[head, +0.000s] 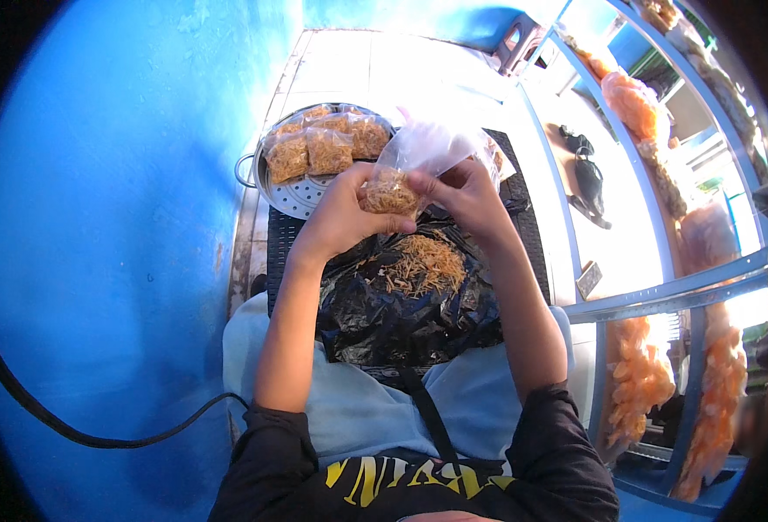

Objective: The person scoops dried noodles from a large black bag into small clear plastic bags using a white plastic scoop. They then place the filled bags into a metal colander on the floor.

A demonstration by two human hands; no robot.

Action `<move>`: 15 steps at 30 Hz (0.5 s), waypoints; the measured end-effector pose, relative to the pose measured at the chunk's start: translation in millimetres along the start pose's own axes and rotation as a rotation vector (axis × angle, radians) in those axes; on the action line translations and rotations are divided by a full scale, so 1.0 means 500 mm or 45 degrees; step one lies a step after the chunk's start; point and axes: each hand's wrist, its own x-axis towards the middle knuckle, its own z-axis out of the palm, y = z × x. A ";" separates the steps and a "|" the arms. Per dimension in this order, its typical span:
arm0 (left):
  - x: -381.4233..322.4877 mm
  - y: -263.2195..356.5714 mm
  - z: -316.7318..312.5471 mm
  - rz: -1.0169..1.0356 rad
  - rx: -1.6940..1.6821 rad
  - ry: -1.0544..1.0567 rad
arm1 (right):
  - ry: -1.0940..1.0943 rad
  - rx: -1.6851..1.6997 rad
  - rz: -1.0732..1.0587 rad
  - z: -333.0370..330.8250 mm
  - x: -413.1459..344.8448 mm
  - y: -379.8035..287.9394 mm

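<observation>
Between my two hands is a clear plastic bag (392, 190), its bottom filled with thin golden-brown fried sticks and its upper part loose. My left hand (351, 212) grips the filled end from the left, thumb underneath. On the other side my right hand (465, 196) pinches the bag with thumb and fingers. Below them a heap of loose brown sticks (426, 264) lies on a crumpled black plastic bag (410, 326). Beyond my left hand, several filled packets (328, 150) rest in a perforated metal steamer tray (293, 199).
The black bag and tray sit on a dark woven-textured surface (534, 241) before my lap. A blue wall (110, 228) rises close on the left. At right stands a metal rack (671, 287) with orange bagged goods (638, 107). A dark stool (518, 42) is at the back.
</observation>
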 end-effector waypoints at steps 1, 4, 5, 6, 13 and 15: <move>-0.003 0.001 -0.003 0.068 0.135 0.021 | 0.035 -0.045 0.138 -0.004 -0.002 0.005; -0.004 0.003 -0.017 -0.235 -0.122 -0.132 | 0.022 0.242 0.183 -0.011 -0.018 0.012; 0.000 0.004 -0.022 -0.239 -0.126 -0.120 | -0.031 0.343 0.151 -0.012 -0.020 0.012; 0.004 0.005 -0.026 -0.238 -0.143 -0.131 | 0.050 0.330 0.142 -0.011 -0.020 0.011; -0.003 -0.005 0.002 -0.076 -0.076 -0.013 | 0.118 0.419 -0.060 -0.004 -0.028 0.020; -0.003 -0.006 0.010 -0.086 -0.032 -0.153 | 0.080 0.402 -0.117 -0.006 -0.028 0.022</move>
